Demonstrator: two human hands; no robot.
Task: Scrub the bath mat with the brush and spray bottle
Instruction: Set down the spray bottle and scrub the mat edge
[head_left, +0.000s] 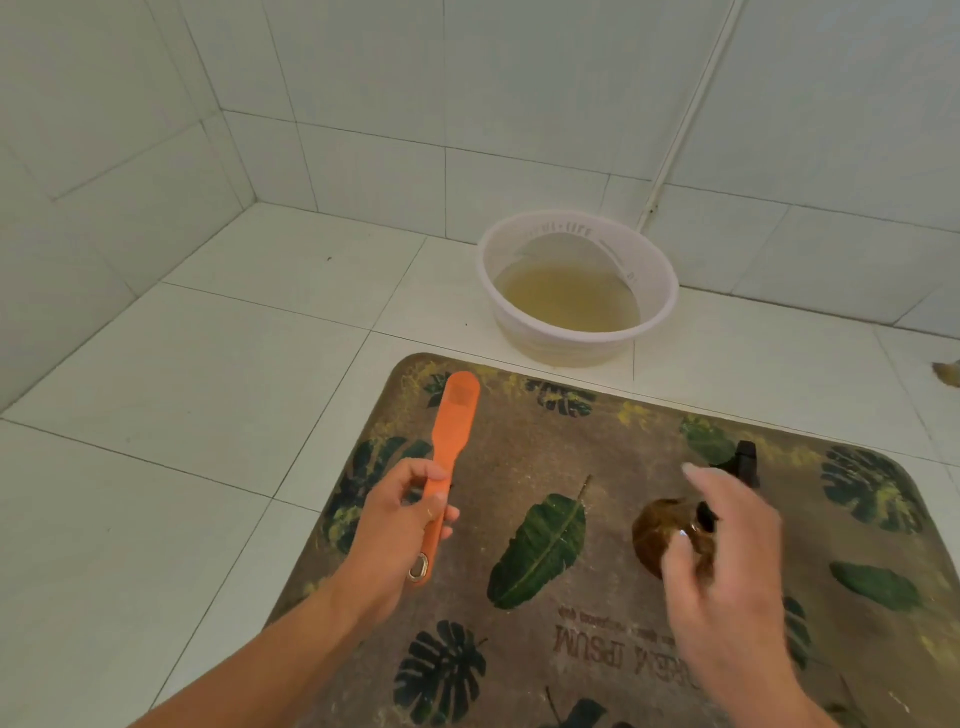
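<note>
A brown bath mat printed with green leaves lies on the white tiled floor. My left hand grips the handle of an orange brush, whose head lies flat on the mat's far left corner. An amber spray bottle with a black nozzle lies on the mat to the right. My right hand hovers over the bottle with fingers loosely spread, partly hiding it; whether it touches the bottle is unclear.
A white plastic basin holding murky yellowish water stands on the floor just beyond the mat's far edge, near the tiled wall. A white pipe runs down the wall behind it. Bare floor tiles spread to the left.
</note>
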